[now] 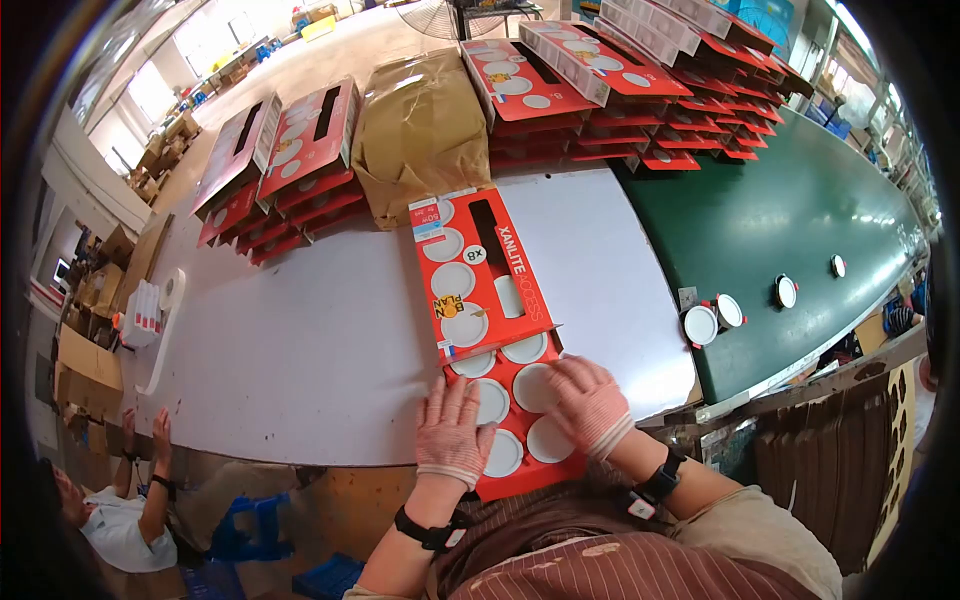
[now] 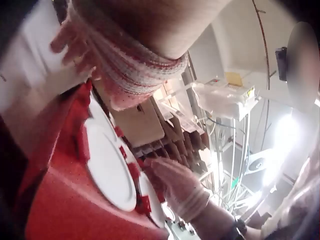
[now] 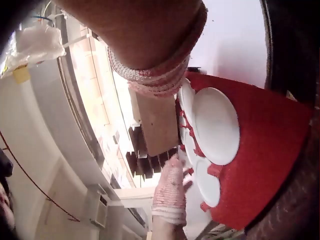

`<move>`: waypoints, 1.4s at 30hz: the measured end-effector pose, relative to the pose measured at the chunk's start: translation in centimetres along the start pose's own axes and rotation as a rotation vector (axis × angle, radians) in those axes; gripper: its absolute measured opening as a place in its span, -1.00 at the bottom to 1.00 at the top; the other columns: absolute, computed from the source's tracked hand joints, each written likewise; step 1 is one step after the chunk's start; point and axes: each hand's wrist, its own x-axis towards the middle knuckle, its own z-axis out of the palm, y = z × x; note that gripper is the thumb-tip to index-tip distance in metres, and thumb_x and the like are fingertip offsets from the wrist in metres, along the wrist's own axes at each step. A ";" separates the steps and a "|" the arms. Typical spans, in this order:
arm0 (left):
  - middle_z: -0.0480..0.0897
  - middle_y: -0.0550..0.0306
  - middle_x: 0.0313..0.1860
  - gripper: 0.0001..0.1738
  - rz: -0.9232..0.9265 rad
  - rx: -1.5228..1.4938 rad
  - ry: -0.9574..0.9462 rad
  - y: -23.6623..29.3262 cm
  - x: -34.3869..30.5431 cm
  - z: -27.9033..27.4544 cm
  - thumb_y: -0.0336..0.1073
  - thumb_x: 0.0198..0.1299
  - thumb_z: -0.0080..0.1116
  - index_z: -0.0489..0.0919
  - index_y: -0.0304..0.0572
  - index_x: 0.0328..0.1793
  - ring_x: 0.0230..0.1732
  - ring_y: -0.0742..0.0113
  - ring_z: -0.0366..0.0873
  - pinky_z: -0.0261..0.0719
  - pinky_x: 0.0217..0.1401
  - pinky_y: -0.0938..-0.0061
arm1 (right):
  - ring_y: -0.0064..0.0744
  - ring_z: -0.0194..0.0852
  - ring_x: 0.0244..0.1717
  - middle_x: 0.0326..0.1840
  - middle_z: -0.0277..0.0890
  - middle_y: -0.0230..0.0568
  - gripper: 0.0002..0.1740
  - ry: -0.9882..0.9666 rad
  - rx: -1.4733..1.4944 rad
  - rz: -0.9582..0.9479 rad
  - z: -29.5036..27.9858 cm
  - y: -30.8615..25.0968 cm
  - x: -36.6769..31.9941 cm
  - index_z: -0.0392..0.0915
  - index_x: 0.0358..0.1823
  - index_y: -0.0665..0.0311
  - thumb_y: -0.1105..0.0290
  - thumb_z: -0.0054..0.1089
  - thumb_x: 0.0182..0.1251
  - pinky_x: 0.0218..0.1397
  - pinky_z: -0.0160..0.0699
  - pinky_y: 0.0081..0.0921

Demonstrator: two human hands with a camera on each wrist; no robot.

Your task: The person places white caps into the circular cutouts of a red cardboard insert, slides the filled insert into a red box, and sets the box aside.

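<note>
Hands (image 1: 452, 430) apparently at tray (image 1: 530, 481) edges

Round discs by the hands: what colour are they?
The discs are white, sitting on a red card; the head view shows them best.

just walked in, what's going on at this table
A person in gloves has the left hand and right hand at either side of a red card carrying white discs. The card's far end meets the near end of a red box lying on the table; much of the card is outside it. Similar boxes are stacked behind, and loose discs lie on the green surface.
</note>
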 end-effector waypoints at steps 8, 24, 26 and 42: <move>0.20 0.18 0.41 -0.32 0.013 0.078 -0.134 0.6 0.1 0.5 0.09 0.12 0.02 0.31 0.01 0.35 0.43 0.01 0.00 -0.11 0.43 -0.01 | -0.21 -0.10 0.46 0.37 0.15 -0.25 -0.28 -0.165 -0.151 -0.119 2.0 -0.5 0.6 0.25 0.29 0.15 -0.08 0.02 0.16 0.46 -0.18 -0.06; 0.14 0.15 0.44 -0.25 -0.028 0.006 -0.173 0.6 -1.7 0.4 0.13 0.09 0.05 0.27 -0.07 0.36 0.45 -0.04 -0.04 -0.12 0.44 0.00 | -0.16 -0.06 0.44 0.36 0.18 -0.22 -0.31 -0.136 -0.183 -0.120 2.8 0.0 1.6 0.24 0.30 0.15 -0.09 -0.07 0.23 0.47 -0.18 -0.11; 0.15 0.12 0.43 -0.26 -0.020 -0.002 -0.141 0.5 -1.6 0.2 0.10 0.09 0.06 0.27 -0.07 0.36 0.43 -0.04 0.00 -0.08 0.43 0.01 | -0.18 -0.04 0.43 0.35 0.20 -0.23 -0.36 -0.125 -0.140 -0.108 2.6 0.1 1.6 0.28 0.26 0.16 -0.04 -0.04 0.23 0.46 -0.14 -0.11; 0.63 0.00 -0.06 -0.42 -0.564 -0.826 -0.715 -1.4 -8.4 2.9 0.12 0.00 0.20 0.58 -0.14 0.03 -0.01 0.16 0.55 0.42 0.06 0.43 | 0.00 0.32 0.12 0.06 0.43 -0.03 -0.65 0.223 0.382 0.334 1.0 5.7 4.7 0.48 0.00 0.24 0.30 0.01 0.21 0.19 0.32 -0.28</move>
